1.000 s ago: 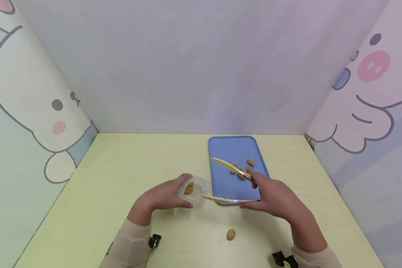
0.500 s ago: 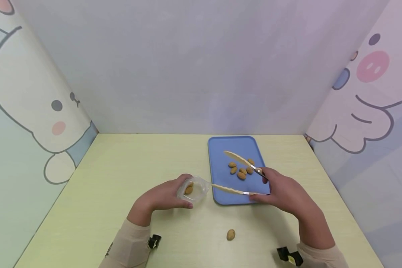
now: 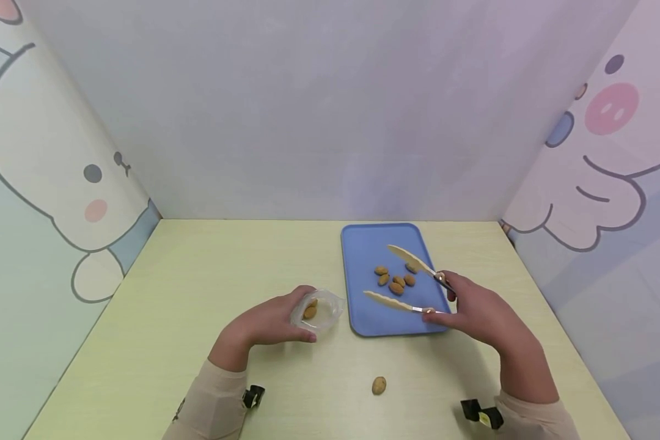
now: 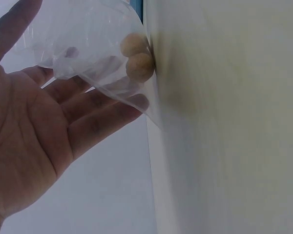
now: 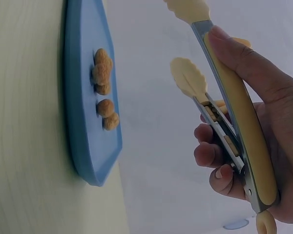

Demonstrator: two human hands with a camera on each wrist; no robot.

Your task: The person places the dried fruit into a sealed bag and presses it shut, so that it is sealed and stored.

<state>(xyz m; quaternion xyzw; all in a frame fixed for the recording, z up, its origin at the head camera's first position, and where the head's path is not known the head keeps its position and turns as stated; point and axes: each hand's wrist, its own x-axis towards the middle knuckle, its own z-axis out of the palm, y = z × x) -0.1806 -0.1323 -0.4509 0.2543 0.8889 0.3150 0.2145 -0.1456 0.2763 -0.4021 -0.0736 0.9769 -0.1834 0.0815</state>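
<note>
My left hand (image 3: 275, 318) holds a clear plastic bag (image 3: 330, 308) at the table's middle, its mouth spread. In the left wrist view the fingers lie along the bag's side, and brown nuts (image 4: 139, 67) show through the film at its bottom. My right hand (image 3: 475, 311) grips a pair of tongs (image 5: 241, 117) with cream scalloped tips and cream handles, its arms spread apart with nothing between them. The tongs hang over the blue tray (image 3: 371, 241). Several brown oval nuts (image 3: 396, 288) lie in a loose cluster on that tray.
A single brown nut (image 3: 379, 385) lies on the pale wooden table (image 3: 242, 256) in front of the tray, between the forearms. A plain wall (image 3: 319, 122) stands behind the table, with cartoon-printed walls at both sides.
My right hand has moved right and slightly back with the tongs, drawing the tips away from the bag and over the tray. My left hand and the bag have stayed still.
</note>
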